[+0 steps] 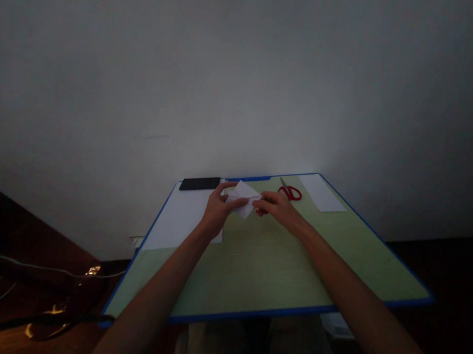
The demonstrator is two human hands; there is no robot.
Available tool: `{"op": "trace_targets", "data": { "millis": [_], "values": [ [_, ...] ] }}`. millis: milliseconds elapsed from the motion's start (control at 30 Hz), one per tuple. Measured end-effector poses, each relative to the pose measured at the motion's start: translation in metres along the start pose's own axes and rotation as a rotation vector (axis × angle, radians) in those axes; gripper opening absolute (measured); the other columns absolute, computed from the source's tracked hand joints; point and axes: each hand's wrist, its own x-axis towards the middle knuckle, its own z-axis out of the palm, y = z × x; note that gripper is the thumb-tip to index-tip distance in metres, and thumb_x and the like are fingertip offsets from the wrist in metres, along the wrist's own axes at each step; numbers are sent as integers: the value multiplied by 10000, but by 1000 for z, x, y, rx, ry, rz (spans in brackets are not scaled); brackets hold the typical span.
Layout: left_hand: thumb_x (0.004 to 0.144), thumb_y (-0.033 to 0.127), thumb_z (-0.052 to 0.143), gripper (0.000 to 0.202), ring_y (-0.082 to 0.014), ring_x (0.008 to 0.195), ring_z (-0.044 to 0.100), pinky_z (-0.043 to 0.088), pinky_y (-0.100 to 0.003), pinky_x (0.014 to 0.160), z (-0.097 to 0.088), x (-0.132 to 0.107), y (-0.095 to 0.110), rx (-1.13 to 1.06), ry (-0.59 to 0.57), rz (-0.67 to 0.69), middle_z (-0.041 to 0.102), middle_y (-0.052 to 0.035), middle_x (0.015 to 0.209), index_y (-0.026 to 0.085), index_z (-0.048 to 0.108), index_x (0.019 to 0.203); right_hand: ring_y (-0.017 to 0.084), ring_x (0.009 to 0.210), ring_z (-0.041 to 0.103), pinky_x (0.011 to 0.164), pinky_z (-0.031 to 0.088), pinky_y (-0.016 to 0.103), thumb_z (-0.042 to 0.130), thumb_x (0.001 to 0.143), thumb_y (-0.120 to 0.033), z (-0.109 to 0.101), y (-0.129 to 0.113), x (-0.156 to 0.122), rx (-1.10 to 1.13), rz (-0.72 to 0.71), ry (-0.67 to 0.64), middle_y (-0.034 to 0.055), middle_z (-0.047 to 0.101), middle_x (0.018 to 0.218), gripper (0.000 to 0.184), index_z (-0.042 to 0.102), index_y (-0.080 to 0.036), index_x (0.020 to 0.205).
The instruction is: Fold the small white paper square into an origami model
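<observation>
Both hands meet over the far part of a light green table with a blue rim (271,312). Between them is a small folded piece of white paper (244,195). My left hand (218,209) pinches the paper's left side with thumb and fingers. My right hand (274,206) grips the paper's right side, fingers closed on it. The paper is held just above the tabletop.
A white sheet (179,216) lies under my left hand. A black phone (199,184) sits at the table's far edge. Red-handled scissors (289,192) and another white sheet (321,193) lie at the far right. Cables (8,286) lie on the dark floor at left.
</observation>
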Motion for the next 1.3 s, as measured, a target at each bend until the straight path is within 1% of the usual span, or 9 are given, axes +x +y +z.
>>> {"op": "trace_targets", "data": {
  "millis": [100,167,233,300,500,700,867,1000,1300],
  "values": [
    [558,261,913,690,-177,652,684,534,-289,667,-1,0,0,9,3,-1,725,-41,772,168,592,1161,140,617,589,607,453,270,643,820,-393,1,1,0,-57,-4,2,24,640,643,277,649,-156,676],
    [541,249,915,678,-181,644,684,536,-295,662,-1,0,0,20,11,-17,726,-38,763,169,596,1134,140,632,596,600,472,269,683,795,-378,2,1,-1,-92,-41,71,29,659,738,234,696,-151,850],
    [522,224,913,664,-185,635,682,533,-298,652,-2,1,-2,25,20,-41,728,-36,763,171,606,1108,130,652,598,597,488,265,716,773,-336,3,1,-3,-117,-121,149,34,665,886,375,671,-180,1110],
    [514,195,900,607,-185,631,677,524,-294,638,-3,2,-3,31,29,-57,726,-35,757,165,630,1056,121,675,599,609,502,261,710,777,-274,3,0,-5,-142,-219,156,33,650,968,477,617,-222,1242],
    [535,197,887,413,-173,659,663,495,-281,639,-4,4,-6,43,-34,-59,722,-46,770,146,677,887,116,706,594,641,518,259,634,850,-170,-1,-1,-8,-333,-420,96,42,623,968,304,715,-241,1134],
    [595,207,862,364,-158,688,652,466,-268,656,-5,5,-7,-6,-114,-93,723,-53,816,136,694,910,110,658,599,661,527,270,646,903,-210,-4,1,-7,-427,-449,119,43,667,998,275,696,-242,1172],
    [644,212,833,319,-170,740,657,459,-275,691,-6,4,-9,-27,-186,-105,726,-71,860,121,715,926,125,689,633,698,527,291,631,948,-273,-8,5,-6,-522,-507,99,59,686,1031,145,725,-218,1043],
    [646,221,842,319,-172,745,653,453,-276,696,-5,3,-9,-19,-200,-117,720,-62,844,126,719,924,185,880,664,795,521,327,616,960,-237,-11,10,-4,-631,-580,115,69,696,1028,162,760,-229,1034],
    [646,316,850,302,-173,705,640,455,-290,691,-4,1,-6,81,-139,-117,727,-72,816,113,734,837,170,837,636,769,487,312,602,977,-302,-12,7,-5,-750,-549,83,58,654,1008,173,758,-237,1009]
  ]
}}
